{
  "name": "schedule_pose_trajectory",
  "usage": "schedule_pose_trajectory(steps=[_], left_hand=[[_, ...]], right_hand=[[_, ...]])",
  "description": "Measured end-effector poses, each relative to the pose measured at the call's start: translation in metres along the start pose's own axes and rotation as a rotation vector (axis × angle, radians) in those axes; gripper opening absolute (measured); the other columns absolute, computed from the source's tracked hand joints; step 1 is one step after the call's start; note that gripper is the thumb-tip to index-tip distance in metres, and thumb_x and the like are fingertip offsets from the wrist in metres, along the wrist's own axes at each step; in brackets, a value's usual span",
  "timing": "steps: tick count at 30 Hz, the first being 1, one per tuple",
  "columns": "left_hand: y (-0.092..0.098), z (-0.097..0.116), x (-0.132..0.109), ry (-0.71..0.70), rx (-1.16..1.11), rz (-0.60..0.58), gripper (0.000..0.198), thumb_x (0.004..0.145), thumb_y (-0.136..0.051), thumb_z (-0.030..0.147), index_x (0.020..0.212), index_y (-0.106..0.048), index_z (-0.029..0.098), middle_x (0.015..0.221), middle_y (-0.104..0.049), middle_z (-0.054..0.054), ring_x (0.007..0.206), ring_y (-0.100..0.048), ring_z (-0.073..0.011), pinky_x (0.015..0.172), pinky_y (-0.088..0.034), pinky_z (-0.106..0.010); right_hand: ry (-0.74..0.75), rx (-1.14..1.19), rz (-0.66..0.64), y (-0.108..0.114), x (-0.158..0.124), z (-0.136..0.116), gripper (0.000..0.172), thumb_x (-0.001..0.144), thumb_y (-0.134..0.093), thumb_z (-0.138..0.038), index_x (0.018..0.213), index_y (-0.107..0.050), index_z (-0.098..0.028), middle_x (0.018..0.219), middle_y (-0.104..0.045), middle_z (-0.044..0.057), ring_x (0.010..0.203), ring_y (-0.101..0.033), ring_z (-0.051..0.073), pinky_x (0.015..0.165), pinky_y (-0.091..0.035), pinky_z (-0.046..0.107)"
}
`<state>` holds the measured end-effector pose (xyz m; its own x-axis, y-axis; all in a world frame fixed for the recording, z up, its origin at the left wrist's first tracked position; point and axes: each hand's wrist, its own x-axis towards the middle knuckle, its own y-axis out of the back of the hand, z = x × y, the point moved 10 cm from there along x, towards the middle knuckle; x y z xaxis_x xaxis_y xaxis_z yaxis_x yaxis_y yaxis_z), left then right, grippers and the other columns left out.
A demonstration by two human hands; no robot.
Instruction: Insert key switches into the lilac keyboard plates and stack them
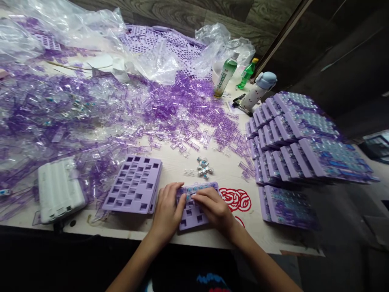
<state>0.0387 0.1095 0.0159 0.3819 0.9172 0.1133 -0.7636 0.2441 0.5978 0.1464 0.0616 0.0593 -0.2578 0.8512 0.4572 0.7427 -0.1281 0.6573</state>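
Observation:
Both my hands are at the table's near edge on a purple plastic plate [193, 218] with square holes. My left hand [166, 210] grips its left side. My right hand [213, 207] lies across it, fingertips on a far row filled with small keyboard switches [197, 190]; my fingers hide whether they pinch anything. Left of my hands stands a stack of similar purple plates [132, 185]. A small pile of loose metal-and-clear switch parts [203, 167] lies just beyond them. Loose clear purple switch housings [106, 111] spread widely across the table.
Filled purple plates stand in stacks [296, 140] on the right. A white plastic block [60, 190] lies at the left, and a red paper cut-out [235, 199] beside my right hand. Crumpled plastic bags [158, 61] and several bottles [225, 75] crowd the far side.

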Motion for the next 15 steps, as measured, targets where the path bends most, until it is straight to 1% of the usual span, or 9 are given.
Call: schedule_pose_trajectory(steps=[3,5,10,13,15], left_hand=[[0.0016,0.0001,0.0001,-0.007,-0.010,0.018,0.027,0.087,-0.044,0.025,0.113,-0.048,0.019,0.108,-0.055,-0.008,0.101,-0.049,-0.0217,0.088,-0.040,-0.038],[0.0022,-0.0007,-0.0002,-0.003,-0.015,0.025,0.027,0.087,-0.044,0.025,0.113,-0.048,0.019,0.107,-0.056,-0.008,0.100,-0.050,-0.0217,0.086,-0.041,-0.038],[0.0023,-0.0012,-0.0007,0.004,-0.014,0.024,0.026,0.088,-0.045,0.027,0.113,-0.047,0.019,0.108,-0.055,-0.008,0.101,-0.049,-0.0215,0.088,-0.040,-0.038],[0.0028,0.0000,-0.0003,-0.002,-0.010,0.031,0.026,0.087,-0.046,0.026,0.112,-0.047,0.019,0.107,-0.056,-0.008,0.100,-0.049,-0.0214,0.087,-0.041,-0.038],[0.0029,0.0004,-0.0001,-0.004,-0.012,0.035,0.026,0.087,-0.046,0.026,0.113,-0.047,0.019,0.106,-0.055,-0.008,0.099,-0.050,-0.0213,0.087,-0.041,-0.038]], right_hand=[[-0.081,0.030,0.037,0.0058,0.0006,0.0089,0.023,0.090,-0.049,-0.011,0.110,-0.057,-0.017,0.094,-0.060,0.008,0.087,-0.055,0.019,0.077,-0.048,0.035],[-0.100,0.014,0.037,0.0069,0.0003,0.0116,0.019,0.089,-0.051,-0.014,0.107,-0.058,-0.017,0.091,-0.060,0.008,0.085,-0.055,0.019,0.077,-0.047,0.035],[-0.074,-0.041,-0.010,0.0024,0.0004,0.0121,0.016,0.090,-0.051,-0.016,0.102,-0.061,-0.015,0.088,-0.058,0.008,0.083,-0.052,0.019,0.073,-0.046,0.034],[-0.053,-0.075,-0.002,0.0026,0.0025,0.0110,0.015,0.089,-0.052,-0.017,0.100,-0.063,-0.016,0.086,-0.056,0.007,0.081,-0.050,0.019,0.071,-0.045,0.033],[-0.043,-0.089,0.015,0.0041,0.0041,0.0102,0.015,0.089,-0.053,-0.017,0.100,-0.064,-0.018,0.085,-0.056,0.006,0.081,-0.050,0.019,0.072,-0.045,0.033]])
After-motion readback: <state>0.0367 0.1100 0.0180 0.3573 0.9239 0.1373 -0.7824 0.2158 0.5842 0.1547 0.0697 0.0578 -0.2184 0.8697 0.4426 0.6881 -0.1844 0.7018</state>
